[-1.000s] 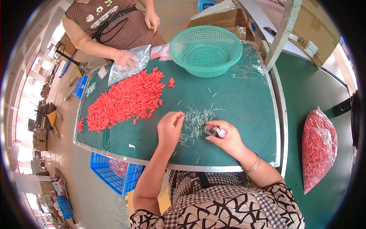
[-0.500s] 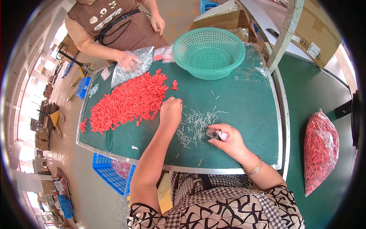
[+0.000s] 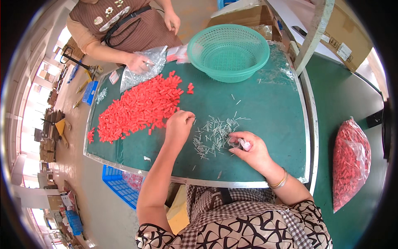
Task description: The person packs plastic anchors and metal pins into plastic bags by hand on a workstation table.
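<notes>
Red plastic caps [image 3: 139, 108], thin metal pins [image 3: 213, 135]

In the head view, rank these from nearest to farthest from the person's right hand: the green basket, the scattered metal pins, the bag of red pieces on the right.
From the right hand:
1. Metal pins, just left, touching its fingers.
2. Green basket, at the table's far side.
3. Bag of red pieces, far right, off the table.

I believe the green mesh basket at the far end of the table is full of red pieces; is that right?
Not quite: the green mesh basket at the table's far end is empty, as the head view shows. The red pieces lie piled loose on the green surface beside it.
</notes>
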`<state>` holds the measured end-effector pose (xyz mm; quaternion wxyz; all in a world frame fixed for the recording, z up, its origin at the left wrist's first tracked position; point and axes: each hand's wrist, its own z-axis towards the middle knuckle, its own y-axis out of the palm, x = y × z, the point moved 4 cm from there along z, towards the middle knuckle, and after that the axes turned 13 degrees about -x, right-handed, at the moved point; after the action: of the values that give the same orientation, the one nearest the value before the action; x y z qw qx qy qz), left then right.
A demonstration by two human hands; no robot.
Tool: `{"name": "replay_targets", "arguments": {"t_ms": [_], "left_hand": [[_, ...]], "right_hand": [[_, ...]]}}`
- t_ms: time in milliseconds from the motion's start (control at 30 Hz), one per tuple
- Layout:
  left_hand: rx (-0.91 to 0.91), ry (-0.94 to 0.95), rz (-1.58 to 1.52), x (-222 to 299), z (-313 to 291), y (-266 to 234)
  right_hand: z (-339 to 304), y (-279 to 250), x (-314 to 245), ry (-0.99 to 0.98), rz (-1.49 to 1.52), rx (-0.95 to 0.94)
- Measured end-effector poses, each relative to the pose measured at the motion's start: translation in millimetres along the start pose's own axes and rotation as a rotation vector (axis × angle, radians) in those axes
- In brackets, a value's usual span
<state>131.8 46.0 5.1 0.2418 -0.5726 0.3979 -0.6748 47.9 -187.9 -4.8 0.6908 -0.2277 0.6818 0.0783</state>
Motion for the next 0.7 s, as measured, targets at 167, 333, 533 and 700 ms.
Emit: {"name": "replay_targets", "arguments": {"t_ms": [167, 333, 533, 700], "left_hand": [[0.063, 0.057, 0.219, -10.2, -8.4, 4.4], [0.0, 0.042, 0.43, -8.4, -2.7, 13.9], [-0.086, 0.063, 0.512, -6.9, 11.8, 12.3], [-0.027, 0.146, 0.401, -15.1, 9.2, 8.3]], "right_hand": [[0.6, 2.6, -2.4, 0.009, 0.004, -0.034], [0.5, 2.8, 2.8, 0.006, 0.026, -0.021], [-0.2, 1.9, 3.2, -0.009, -0.014, -0.01], [-1.7, 0.7, 3.0, -0.049, 0.004, 0.025]]}}
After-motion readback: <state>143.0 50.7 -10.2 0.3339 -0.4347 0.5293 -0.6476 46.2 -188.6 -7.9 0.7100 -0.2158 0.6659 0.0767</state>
